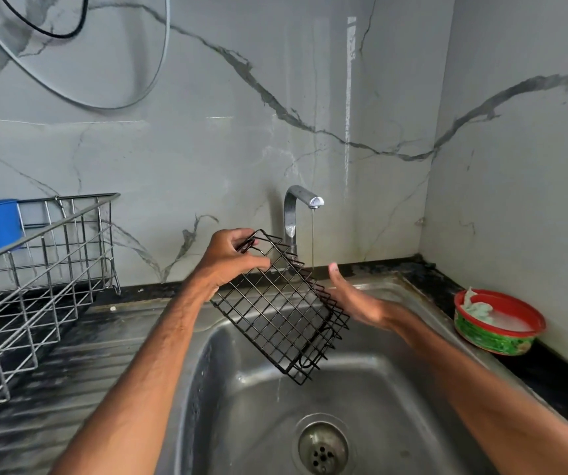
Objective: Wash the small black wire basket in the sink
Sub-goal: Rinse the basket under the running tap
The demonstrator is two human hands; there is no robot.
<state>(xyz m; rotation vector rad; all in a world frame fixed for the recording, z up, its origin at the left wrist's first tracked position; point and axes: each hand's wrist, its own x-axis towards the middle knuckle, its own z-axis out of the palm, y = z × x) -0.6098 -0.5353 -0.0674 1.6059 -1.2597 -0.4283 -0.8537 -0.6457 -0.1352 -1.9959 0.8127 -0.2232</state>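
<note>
Head view shows, in the centre of the frame, the left hand (231, 260) gripping the upper end of the small black wire basket (282, 310). It hangs tilted over the sink (241, 406), just left of the thin water stream (312, 234) from the tap (298, 207), probably so that it can be rinsed and drip into the sink. The right hand (354, 296) is open with straight fingers just beside the basket's right side, and I cannot tell if it touches the wire. At the right edge a red-rimmed bowl (502, 323) holds a crumpled cloth (478, 305) and whitish, maybe soapy, liquid.
</note>
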